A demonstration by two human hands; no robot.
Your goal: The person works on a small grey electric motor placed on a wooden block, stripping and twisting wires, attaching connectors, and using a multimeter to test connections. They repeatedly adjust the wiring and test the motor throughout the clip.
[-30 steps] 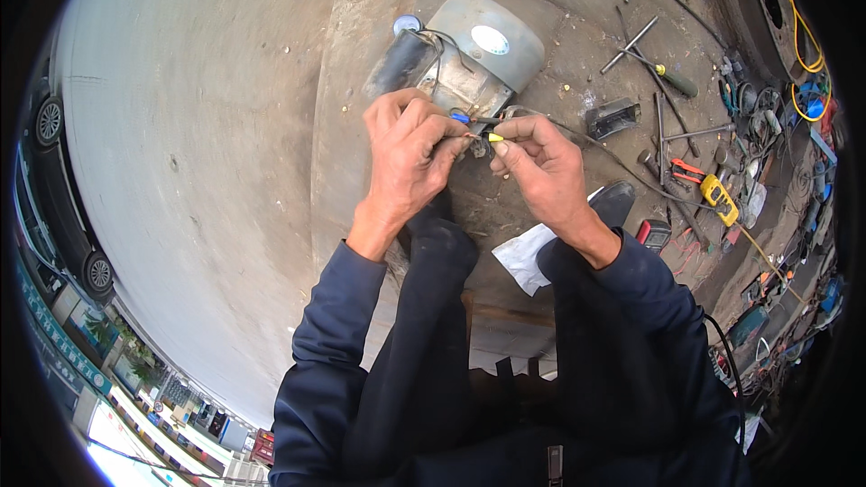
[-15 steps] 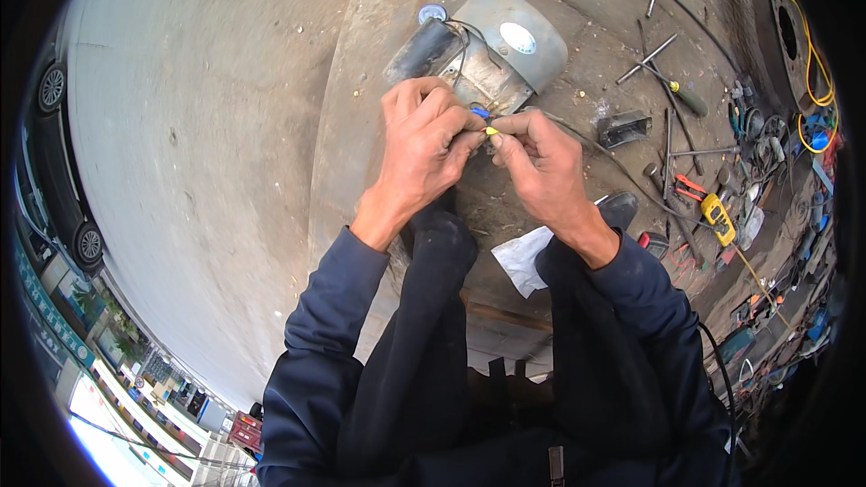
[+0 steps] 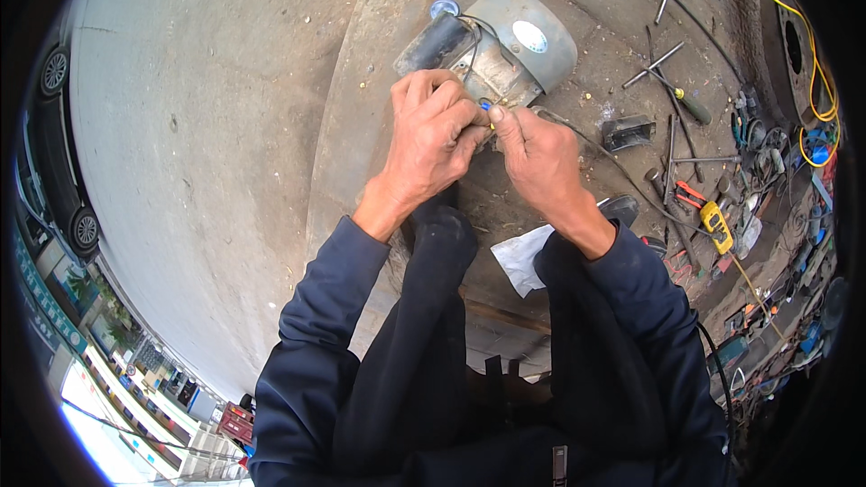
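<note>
My left hand (image 3: 424, 131) and my right hand (image 3: 539, 153) meet at the fingertips, close to the open side of a grey electric motor (image 3: 514, 32). Both are closed in a pinch. Between them shows a sliver of a small yellow piece (image 3: 492, 126), mostly covered by my fingers. A small blue piece (image 3: 485, 105), perhaps a wire end or connector, sticks out by my right thumb. The motor carries a black cylinder (image 3: 435, 47) on its left side, and a dark cable (image 3: 475, 27) loops over it. My fingers hide the finer detail of the wires.
A white paper (image 3: 521, 261) lies between my feet. Rightward are a T-handled wrench (image 3: 654, 65), a screwdriver (image 3: 693, 105), a dark box-shaped part (image 3: 628, 132), a yellow meter (image 3: 716, 224), and red-handled pliers (image 3: 689, 193). A yellow hose (image 3: 816, 72) curves beyond scattered tools. Parked cars stand far left.
My right hand has turned, its thumb now up against the blue piece, and the yellow piece is more covered. My left hand keeps its pinch. The view has shifted slightly.
</note>
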